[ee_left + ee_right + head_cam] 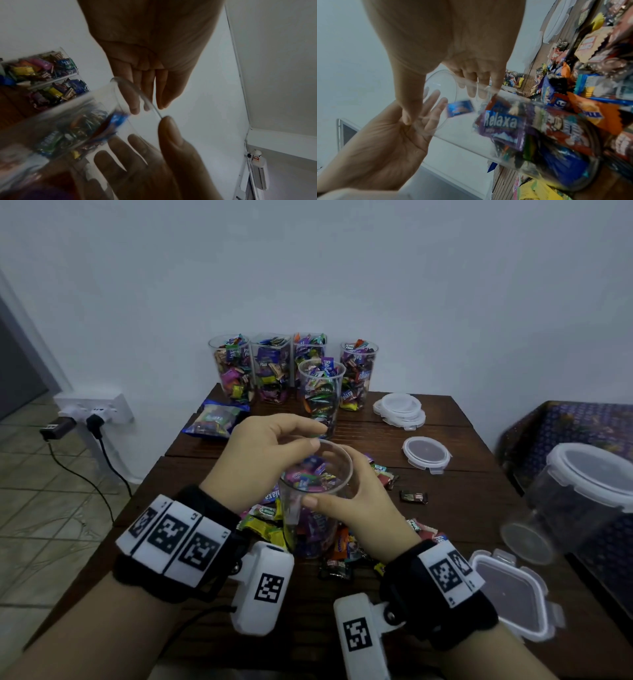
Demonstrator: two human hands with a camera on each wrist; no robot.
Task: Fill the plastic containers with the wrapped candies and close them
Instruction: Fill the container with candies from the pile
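A clear plastic container (315, 508), partly filled with wrapped candies, stands mid-table. My right hand (334, 489) grips its side, thumb in front and fingers round the far side. My left hand (317, 436) hovers over the rim, its fingers straight and holding nothing. In the right wrist view a blue-wrapped candy (459, 108) is in the upper part of the container (505, 128), above the rest. The left wrist view shows the left fingers (135, 102) at the rim of the container (85, 121). Loose candies (263, 522) lie around its base.
Several filled lidless containers (270, 368) stand at the back of the wooden table (462, 508), beside a candy bag (214, 419). Stacked round lids (399, 409), a single round lid (426, 455) and a square lid (510, 594) lie on the right. A large lidded container (582, 501) is at the right edge.
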